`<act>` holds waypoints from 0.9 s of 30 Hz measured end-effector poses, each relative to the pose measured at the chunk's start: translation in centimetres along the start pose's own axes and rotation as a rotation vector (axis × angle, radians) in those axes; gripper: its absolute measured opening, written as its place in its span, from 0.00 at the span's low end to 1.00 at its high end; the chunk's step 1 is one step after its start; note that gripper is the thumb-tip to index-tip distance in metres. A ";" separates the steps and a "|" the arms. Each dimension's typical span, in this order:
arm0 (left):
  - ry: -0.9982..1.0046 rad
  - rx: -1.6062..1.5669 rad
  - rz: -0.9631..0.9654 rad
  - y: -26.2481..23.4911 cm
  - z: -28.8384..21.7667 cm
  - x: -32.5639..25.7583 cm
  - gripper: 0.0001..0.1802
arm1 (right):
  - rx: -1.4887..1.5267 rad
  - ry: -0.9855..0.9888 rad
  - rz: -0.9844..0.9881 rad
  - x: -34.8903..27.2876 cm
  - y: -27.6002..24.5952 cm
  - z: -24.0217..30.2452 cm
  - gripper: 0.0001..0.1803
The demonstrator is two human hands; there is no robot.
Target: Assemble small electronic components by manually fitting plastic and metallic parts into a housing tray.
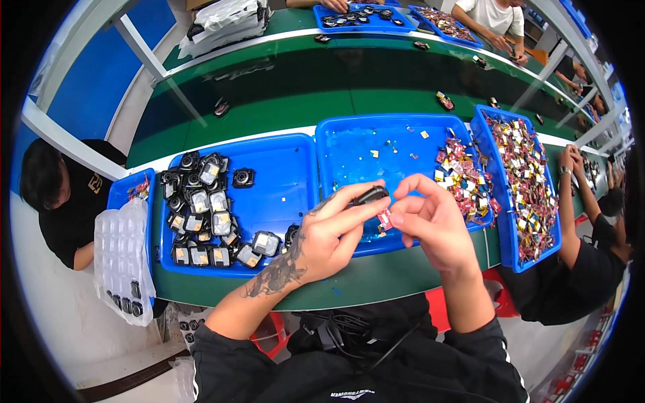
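My left hand [330,232] is closed round a small black plastic housing [371,195], held up over the middle blue tray [346,124]. Just below the housing, a small red-and-white part [385,220] shows at the thumb tip of my right hand [430,218]. The right fingers are curled toward that thumb, in what looks like a pinch on the part. Whether the part is joined to the housing, I cannot tell. Similar red, white and yellow parts [463,171] lie heaped at the right side of the middle tray.
A left blue tray [285,151] holds several black housings with pale squares [220,223]. At right, a narrow blue tray [510,252] is full of small parts. Beyond runs a green conveyor belt [282,101] with scattered pieces. A white moulded tray [121,255] and a person [64,195] are at left; other people work opposite and right.
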State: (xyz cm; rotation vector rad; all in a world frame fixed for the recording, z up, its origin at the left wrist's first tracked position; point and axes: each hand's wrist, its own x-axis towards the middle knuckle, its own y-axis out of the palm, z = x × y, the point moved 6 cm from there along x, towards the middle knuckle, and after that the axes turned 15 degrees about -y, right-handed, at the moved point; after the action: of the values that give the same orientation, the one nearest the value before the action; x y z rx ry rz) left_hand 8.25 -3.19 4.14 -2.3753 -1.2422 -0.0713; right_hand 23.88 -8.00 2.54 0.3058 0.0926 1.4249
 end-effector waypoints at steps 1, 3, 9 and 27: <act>0.059 0.054 -0.026 0.0 -0.3 0.0 0.20 | 0.056 0.078 0.044 0.3 -0.1 -0.2 0.16; 0.067 0.056 -0.040 0.0 -0.3 -0.2 0.19 | 0.116 0.174 0.119 0.3 0.2 -0.5 0.14; 0.050 0.083 -0.063 0.1 -0.1 0.0 0.12 | -0.329 -0.149 0.154 -0.2 -0.3 1.8 0.09; -0.416 -0.318 0.046 1.1 2.0 -0.4 0.08 | 0.062 0.066 0.054 -0.8 -0.2 -1.3 0.05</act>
State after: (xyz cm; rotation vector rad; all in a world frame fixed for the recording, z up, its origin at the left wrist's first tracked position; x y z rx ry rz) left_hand 8.59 -3.25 1.84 -2.7920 -1.4476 0.2733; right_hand 23.65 -8.59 1.14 0.3140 0.1837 1.4881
